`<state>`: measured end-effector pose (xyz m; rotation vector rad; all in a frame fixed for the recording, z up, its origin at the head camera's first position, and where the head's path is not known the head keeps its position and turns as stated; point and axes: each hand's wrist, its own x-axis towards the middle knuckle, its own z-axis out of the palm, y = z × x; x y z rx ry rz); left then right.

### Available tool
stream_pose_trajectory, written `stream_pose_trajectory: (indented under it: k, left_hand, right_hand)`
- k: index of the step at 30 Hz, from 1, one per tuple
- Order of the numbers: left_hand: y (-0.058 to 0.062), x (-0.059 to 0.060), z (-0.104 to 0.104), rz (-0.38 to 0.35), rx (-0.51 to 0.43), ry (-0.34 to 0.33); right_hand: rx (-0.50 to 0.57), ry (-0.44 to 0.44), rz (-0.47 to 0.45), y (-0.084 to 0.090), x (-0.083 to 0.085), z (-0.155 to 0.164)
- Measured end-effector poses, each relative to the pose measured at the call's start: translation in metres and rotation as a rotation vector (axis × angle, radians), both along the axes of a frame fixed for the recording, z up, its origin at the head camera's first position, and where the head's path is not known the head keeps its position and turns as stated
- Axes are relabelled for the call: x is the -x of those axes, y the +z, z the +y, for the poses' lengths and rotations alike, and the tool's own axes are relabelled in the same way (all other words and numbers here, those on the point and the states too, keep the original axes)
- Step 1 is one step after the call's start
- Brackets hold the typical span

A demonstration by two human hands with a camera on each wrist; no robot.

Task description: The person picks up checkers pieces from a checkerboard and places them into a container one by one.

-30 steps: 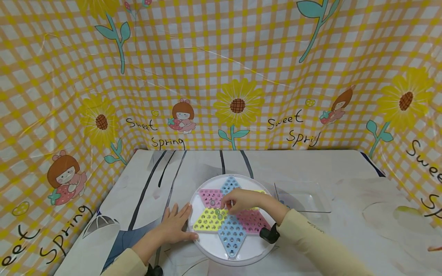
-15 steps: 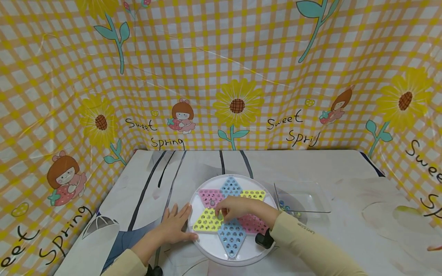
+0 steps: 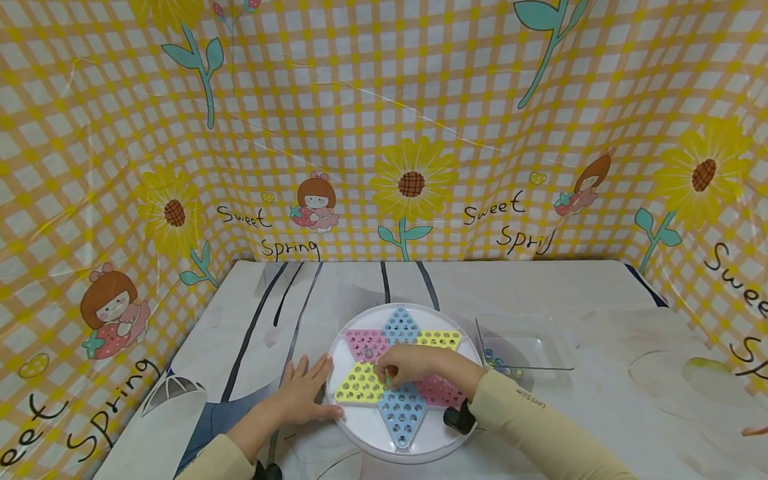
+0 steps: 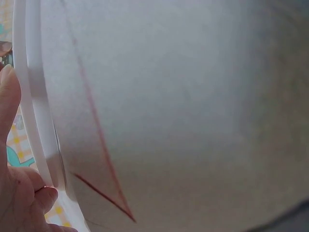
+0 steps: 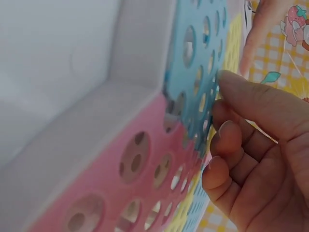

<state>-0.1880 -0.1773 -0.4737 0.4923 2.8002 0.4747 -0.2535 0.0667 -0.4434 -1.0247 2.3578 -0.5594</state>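
My left hand [image 3: 303, 393] lay flat on the white table cover [image 3: 540, 287], fingers straight, with the fingertips touching the left rim of the round white plastic game board [image 3: 366, 437]. The board had a star of pink, yellow and blue parts full of little holes [image 3: 403, 410]. My right hand [image 3: 414, 365] was over the middle of the star, by the yellow part. Its fingers were curled in and the tips were pinched together low on the holes. Something small and greenish showed at my fingertips, but I could not tell what it was. A clear square plastic tray [image 3: 528, 347] with a few small marbles [image 3: 501, 363] sat just to the right of the board.
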Motion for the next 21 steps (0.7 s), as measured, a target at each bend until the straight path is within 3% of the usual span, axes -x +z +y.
stream_pose_trajectory:
  k: [21]
  left_hand:
    - [-0.002, 0.001, 0.0, 0.003, -0.006, 0.009]
  right_hand:
    - [-0.032, 0.051, 0.028, 0.011, 0.01, 0.015]
